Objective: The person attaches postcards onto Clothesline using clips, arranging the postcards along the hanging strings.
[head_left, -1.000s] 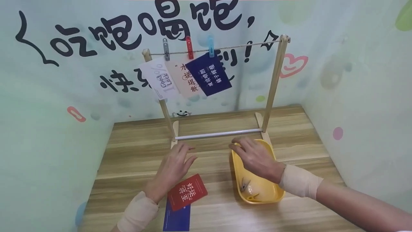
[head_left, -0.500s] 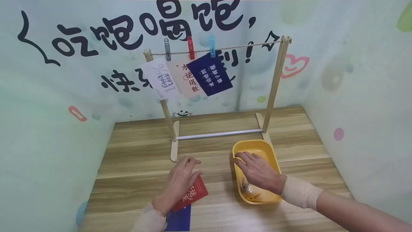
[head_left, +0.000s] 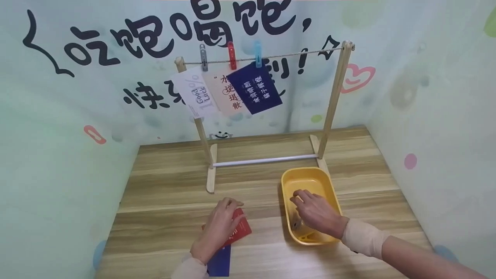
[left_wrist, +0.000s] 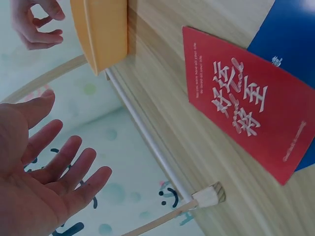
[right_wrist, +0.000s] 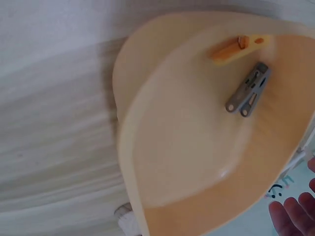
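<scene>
My left hand hovers over a red card with white lettering, its fingers apart and holding nothing. That card lies partly on top of a blue card on the table. My right hand, fingers loosely bent with nothing in them, is above a yellow tray. Inside the tray lie a grey clothespin and a yellow clothespin, both beneath that hand in the head view.
Behind the tray stands a wooden frame with a string across its top. Grey, red and light blue clothespins hold a white card, a peach card and a navy card there.
My left hand has come down and toward me, from beside the frame's foot to over the red card. My right hand has drawn back a little toward the tray's near end.
</scene>
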The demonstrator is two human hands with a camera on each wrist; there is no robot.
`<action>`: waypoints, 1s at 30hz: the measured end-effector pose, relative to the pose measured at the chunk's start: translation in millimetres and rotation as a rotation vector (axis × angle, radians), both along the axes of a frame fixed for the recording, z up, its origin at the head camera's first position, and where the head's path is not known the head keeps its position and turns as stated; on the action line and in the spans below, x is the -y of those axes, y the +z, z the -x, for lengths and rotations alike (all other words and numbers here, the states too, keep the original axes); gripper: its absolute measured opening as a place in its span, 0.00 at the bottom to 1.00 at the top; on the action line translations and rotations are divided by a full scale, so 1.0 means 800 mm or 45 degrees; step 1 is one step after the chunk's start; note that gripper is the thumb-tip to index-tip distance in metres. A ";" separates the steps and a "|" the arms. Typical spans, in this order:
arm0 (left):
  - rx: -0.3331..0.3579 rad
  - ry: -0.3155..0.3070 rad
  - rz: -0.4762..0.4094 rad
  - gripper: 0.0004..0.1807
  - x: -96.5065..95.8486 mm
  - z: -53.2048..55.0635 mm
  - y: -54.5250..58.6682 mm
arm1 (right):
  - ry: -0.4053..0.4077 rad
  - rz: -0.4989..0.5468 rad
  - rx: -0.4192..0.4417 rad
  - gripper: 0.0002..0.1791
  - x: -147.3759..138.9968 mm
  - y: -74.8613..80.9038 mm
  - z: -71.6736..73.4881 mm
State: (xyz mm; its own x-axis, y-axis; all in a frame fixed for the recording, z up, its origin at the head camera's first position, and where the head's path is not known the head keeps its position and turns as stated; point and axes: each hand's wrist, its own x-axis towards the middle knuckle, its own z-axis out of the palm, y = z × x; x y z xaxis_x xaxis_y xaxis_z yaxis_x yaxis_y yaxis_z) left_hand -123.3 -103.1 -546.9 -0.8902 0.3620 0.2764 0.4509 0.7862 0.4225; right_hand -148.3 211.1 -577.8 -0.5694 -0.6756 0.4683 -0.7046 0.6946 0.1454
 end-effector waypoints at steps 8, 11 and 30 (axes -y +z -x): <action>0.112 0.033 0.041 0.20 0.003 -0.001 -0.027 | -0.073 0.024 0.248 0.15 -0.002 -0.012 -0.009; 0.173 0.057 0.066 0.22 0.004 -0.001 -0.036 | -0.132 0.072 0.427 0.14 -0.004 -0.016 -0.012; 0.468 0.293 0.146 0.39 0.034 0.001 -0.083 | -0.292 0.069 0.979 0.20 -0.006 -0.019 -0.013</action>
State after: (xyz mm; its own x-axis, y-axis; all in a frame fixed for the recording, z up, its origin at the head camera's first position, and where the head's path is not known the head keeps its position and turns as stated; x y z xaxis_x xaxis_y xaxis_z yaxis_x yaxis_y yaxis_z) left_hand -124.0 -130.1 -613.4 -0.9828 0.1530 -0.1037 0.0950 0.8995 0.4264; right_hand -137.6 215.9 -593.2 -0.8677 -0.4901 -0.0826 -0.4325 0.8264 -0.3606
